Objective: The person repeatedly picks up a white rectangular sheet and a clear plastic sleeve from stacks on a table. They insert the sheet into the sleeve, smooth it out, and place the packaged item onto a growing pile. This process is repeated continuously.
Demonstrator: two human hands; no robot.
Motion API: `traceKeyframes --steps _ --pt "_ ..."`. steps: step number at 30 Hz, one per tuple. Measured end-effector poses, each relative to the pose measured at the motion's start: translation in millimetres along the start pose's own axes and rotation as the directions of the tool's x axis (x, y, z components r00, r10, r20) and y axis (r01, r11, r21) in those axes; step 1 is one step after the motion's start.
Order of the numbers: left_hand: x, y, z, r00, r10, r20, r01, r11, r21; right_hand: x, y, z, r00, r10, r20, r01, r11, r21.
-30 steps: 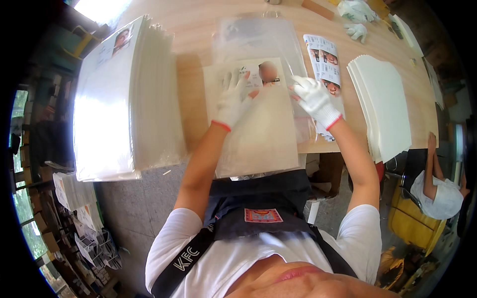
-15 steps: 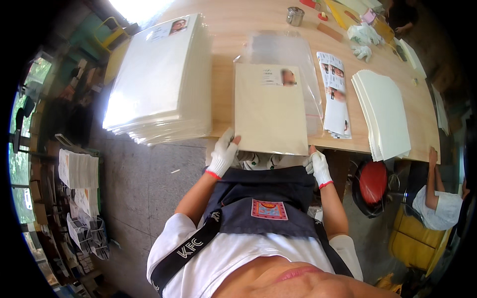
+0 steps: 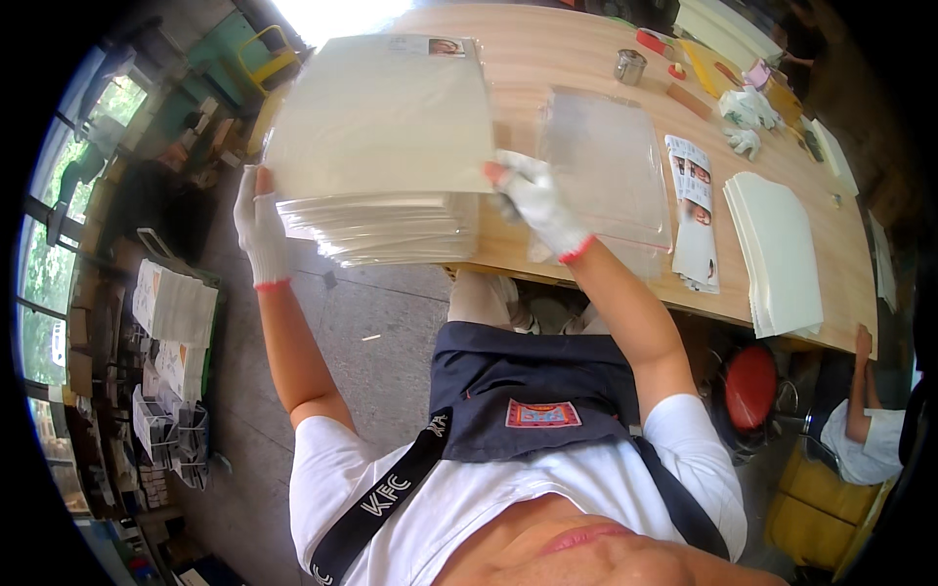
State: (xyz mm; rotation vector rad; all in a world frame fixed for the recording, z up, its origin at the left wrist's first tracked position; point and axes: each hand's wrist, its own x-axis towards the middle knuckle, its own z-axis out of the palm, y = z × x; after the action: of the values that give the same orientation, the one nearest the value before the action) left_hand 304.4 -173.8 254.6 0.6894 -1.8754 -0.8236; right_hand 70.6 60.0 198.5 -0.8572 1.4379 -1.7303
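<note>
A cream paper pack in a clear plastic sleeve, with a small label at its far right, is held level over the stack of similar sleeved packs at the table's left. At its near left corner, my left hand grips the edge, in a white glove with bare fingertips. My right hand, gloved alike and slightly blurred, pinches the near right corner, thumb on top. To the right of that hand lie the clear plastic sleeves. The held pack covers most of the stack's top.
Printed label strips and a fanned pile of white sheets lie farther right on the wooden table. A metal tin and loose white gloves are at the back. A red-seated stool stands by the near edge; another person sits at far right.
Both hands have carried the pack from in front of me, up and left, over the stack. The sleeves it partly covered now show more fully. The view has also shifted.
</note>
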Motion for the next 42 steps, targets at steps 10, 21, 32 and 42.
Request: traceKeyframes --steps 10,21,32,42 --pt "-44.8 -122.8 7.0 0.937 -0.169 -0.304 -0.01 0.86 -0.51 -37.5 32.7 -35.5 1.0 0.025 0.01 -0.025 1.0 0.017" --pt "-273.4 -129.3 148.7 0.877 0.177 0.446 -0.22 0.975 0.044 -317.6 72.1 -329.9 -0.106 -0.21 -0.972 -0.152 0.969 -0.193" --pt "-200.3 -20.9 309.7 0.365 0.489 0.792 -0.793 0.609 -0.01 -364.1 41.6 -438.8 0.323 0.323 -0.889 0.179 0.902 0.393" --pt "-163.3 -10.9 382.1 0.555 0.393 0.734 -0.644 0.761 0.079 -330.3 9.8 -472.6 0.328 0.06 -0.943 0.308 0.937 0.167"
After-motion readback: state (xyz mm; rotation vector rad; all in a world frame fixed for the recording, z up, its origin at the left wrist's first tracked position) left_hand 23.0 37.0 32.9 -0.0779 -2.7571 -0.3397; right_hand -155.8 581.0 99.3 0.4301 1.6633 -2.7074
